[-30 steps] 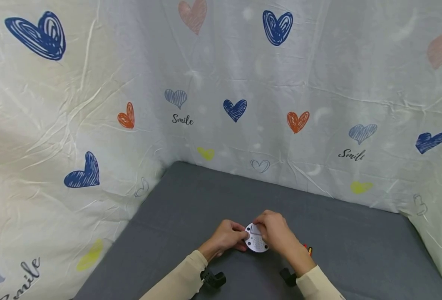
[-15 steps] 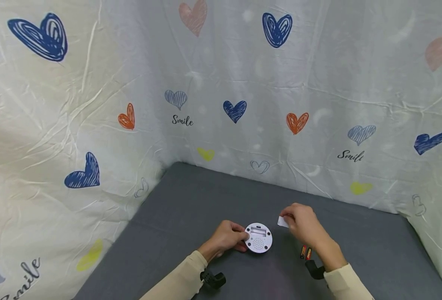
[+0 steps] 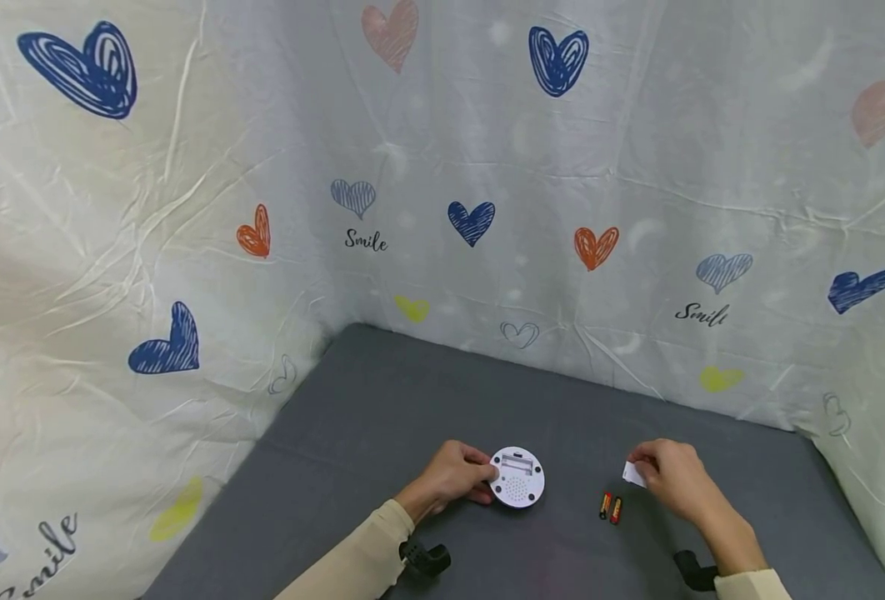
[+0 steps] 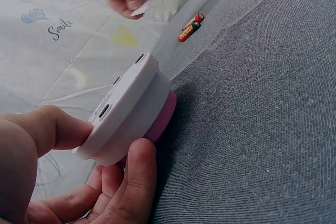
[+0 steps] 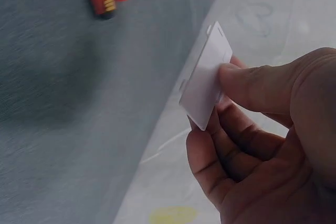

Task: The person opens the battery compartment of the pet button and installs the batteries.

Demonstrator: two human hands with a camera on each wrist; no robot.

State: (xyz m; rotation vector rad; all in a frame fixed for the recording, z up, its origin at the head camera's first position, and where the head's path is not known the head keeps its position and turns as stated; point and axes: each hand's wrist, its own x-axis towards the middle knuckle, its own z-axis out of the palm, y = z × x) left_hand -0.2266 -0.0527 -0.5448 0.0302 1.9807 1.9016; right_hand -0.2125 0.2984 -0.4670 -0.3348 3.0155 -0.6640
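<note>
The left hand [image 3: 452, 473] pinches the left edge of a round white device [image 3: 519, 490]. Well to that grip's right, the right hand [image 3: 677, 477] pinches a small white panel [image 5: 206, 77]; two batteries [image 3: 617, 511] lie between the hands, nearer the right.

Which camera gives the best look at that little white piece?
The right wrist view: the white piece is large there, its edge tabs visible, pinched by the right hand. The head view shows it small, partly covered; the left wrist view, only a small slanted sliver.
</note>
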